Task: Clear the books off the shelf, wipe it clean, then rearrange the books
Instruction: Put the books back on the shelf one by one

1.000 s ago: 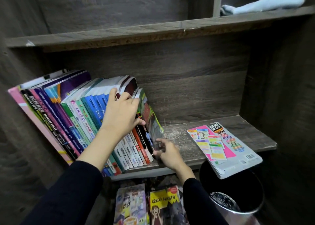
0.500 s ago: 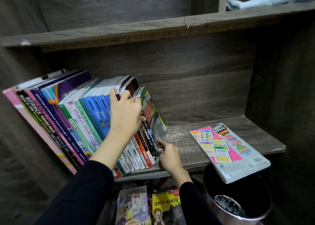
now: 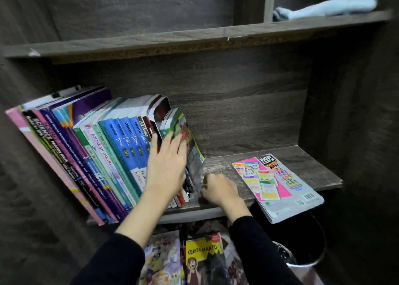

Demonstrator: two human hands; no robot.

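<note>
Rearranging looks nearly done: left hand (image 3: 167,166) flat against the leaning books (image 3: 121,146), right hand (image 3: 218,189) curled at their foot, grip unclear; workbook (image 3: 280,185) beside them still flat.

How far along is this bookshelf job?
Seemingly late on. The cloth lies aside on the upper shelf; a row of books stands leaning. In hand: the left hand presses the row, the right hand is at the end book's foot. Left: the flat book overhanging the shelf edge, perhaps the books below.
</note>
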